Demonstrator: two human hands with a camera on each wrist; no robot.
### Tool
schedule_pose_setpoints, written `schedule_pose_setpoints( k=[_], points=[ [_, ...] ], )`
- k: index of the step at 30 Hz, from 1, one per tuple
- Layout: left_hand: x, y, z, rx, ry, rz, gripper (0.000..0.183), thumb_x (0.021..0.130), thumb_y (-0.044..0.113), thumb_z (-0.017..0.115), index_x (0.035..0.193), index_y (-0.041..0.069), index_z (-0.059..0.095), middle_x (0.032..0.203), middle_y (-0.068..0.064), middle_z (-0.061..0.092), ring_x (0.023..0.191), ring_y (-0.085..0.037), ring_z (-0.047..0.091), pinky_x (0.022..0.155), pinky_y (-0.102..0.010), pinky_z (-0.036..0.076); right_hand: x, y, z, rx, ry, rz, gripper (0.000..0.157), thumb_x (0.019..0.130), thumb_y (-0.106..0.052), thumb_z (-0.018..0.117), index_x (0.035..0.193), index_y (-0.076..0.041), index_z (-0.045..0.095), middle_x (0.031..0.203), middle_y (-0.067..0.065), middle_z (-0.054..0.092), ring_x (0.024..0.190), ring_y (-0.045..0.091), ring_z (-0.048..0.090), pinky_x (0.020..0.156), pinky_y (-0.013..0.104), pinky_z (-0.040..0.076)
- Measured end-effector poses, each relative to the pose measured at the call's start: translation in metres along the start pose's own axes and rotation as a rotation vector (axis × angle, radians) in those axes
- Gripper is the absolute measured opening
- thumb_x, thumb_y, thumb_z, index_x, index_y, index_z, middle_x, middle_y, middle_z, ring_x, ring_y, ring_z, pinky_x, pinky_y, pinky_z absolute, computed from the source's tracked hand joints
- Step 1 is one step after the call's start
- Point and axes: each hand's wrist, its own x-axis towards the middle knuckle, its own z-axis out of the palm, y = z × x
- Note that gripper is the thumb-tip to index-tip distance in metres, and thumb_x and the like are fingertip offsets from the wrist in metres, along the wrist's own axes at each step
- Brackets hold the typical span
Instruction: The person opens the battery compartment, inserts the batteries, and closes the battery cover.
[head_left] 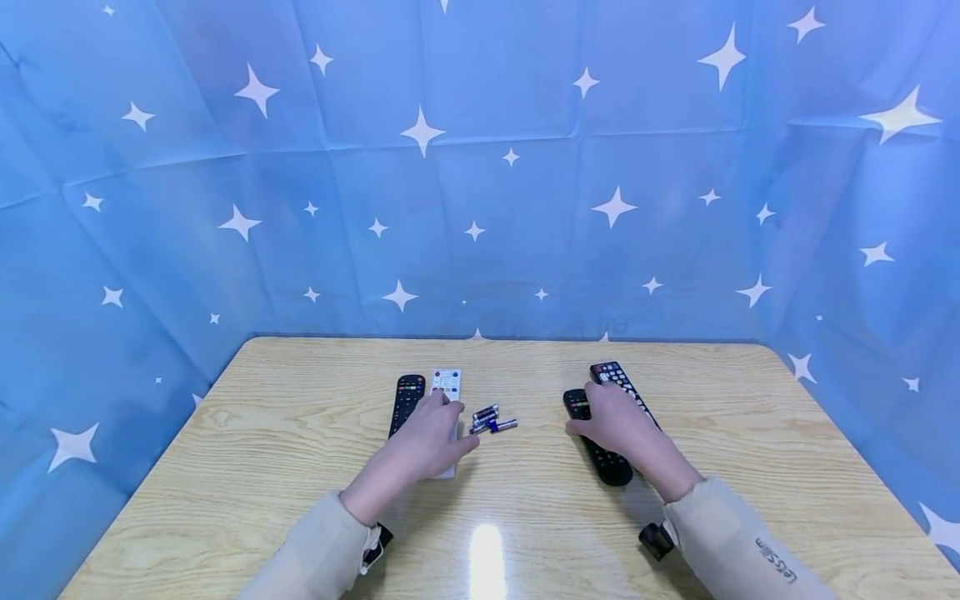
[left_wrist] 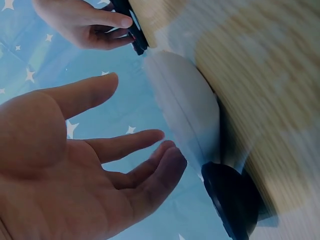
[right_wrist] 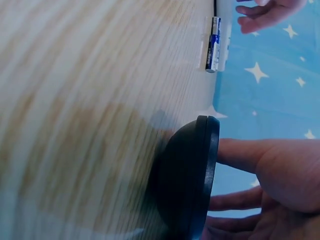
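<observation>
- From my seat, the rounded black remote (head_left: pixel 612 470) matters most: it lies on the right side of the table (head_left: pixel 540 508), its near end jutting out from under the right hand (head_left: pixel 621 421)
- I read the right hand as pinching that remote across its width, thumb at the left edge and fingers curled towards the right edge; I would square the grip over the middle so neither end dips
- Just to the right is the straight black remote (head_left: pixel 619 377), its far end showing past the fingers; I cannot tell whether the two touch, so I would draw the fingertips in tight to avoid dragging both
- If I lift, I would go straight up first, then sideways, since a low slide could knock the neighbour askew
- Across on the left, the left hand (head_left: pixel 426 437) is spread, thumb well apart from the fingers, over the white remote (head_left: pixel 447 380); contact is unclear to me
- There I would bring thumb and fingers down along the long edges, clear of the left black remote (head_left: pixel 407 403) just beside it
- I would mind the loose batteries (head_left: pixel 486 414) right of the white remote, as a careless thumb could set them rolling
</observation>
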Motion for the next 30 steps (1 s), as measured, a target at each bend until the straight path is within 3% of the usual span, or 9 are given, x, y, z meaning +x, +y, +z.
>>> schedule_pose_setpoints(
  k=[8,13,20,23,30],
  points=[
    [0.001,-0.001,-0.001,0.070,0.015,-0.047,0.051,0.096,0.033,0.073,0.126,-0.007,0.064,0.128,-0.028,0.055,0.116,-0.040,0.056,0.095,-0.052,0.051,-0.004,-0.002,0.000,-0.039,0.053,-0.038,0.060,0.095,-0.034,0.075,0.132,0.010,0.057,0.113,0.026,0.067,0.097,0.039,0.067,0.076,0.051,0.056],
    [0.005,0.000,0.001,0.126,0.025,-0.090,0.054,0.096,0.034,0.074,0.126,-0.009,0.064,0.137,-0.032,0.050,0.128,-0.048,0.049,0.103,-0.056,0.048,-0.010,-0.009,-0.003,-0.060,0.095,-0.052,0.053,0.096,-0.036,0.073,0.130,0.004,0.060,0.119,0.027,0.063,0.103,0.042,0.063,0.076,0.055,0.056],
    [0.011,-0.004,0.005,0.176,0.054,-0.115,0.056,0.095,0.035,0.075,0.121,-0.014,0.064,0.143,-0.041,0.043,0.134,-0.055,0.041,0.110,-0.059,0.039,-0.015,-0.015,-0.004,-0.071,0.139,-0.089,0.046,0.096,-0.034,0.073,0.124,0.001,0.064,0.110,0.021,0.065,0.093,0.035,0.065,0.070,0.048,0.055],
    [0.013,-0.006,0.006,0.188,0.065,-0.116,0.055,0.096,0.034,0.074,0.117,-0.015,0.065,0.141,-0.042,0.043,0.132,-0.056,0.043,0.109,-0.059,0.041,-0.015,-0.016,-0.003,-0.078,0.142,-0.089,0.045,0.096,-0.034,0.073,0.124,0.000,0.064,0.107,0.020,0.065,0.088,0.032,0.065,0.066,0.046,0.054],
    [0.015,-0.005,0.006,0.203,0.063,-0.124,0.062,0.096,0.037,0.073,0.126,-0.015,0.061,0.137,-0.041,0.047,0.127,-0.054,0.049,0.106,-0.058,0.045,-0.017,-0.018,-0.002,-0.083,0.152,-0.101,0.044,0.095,-0.034,0.074,0.122,0.000,0.065,0.104,0.017,0.065,0.084,0.028,0.063,0.065,0.043,0.052]
  ],
)
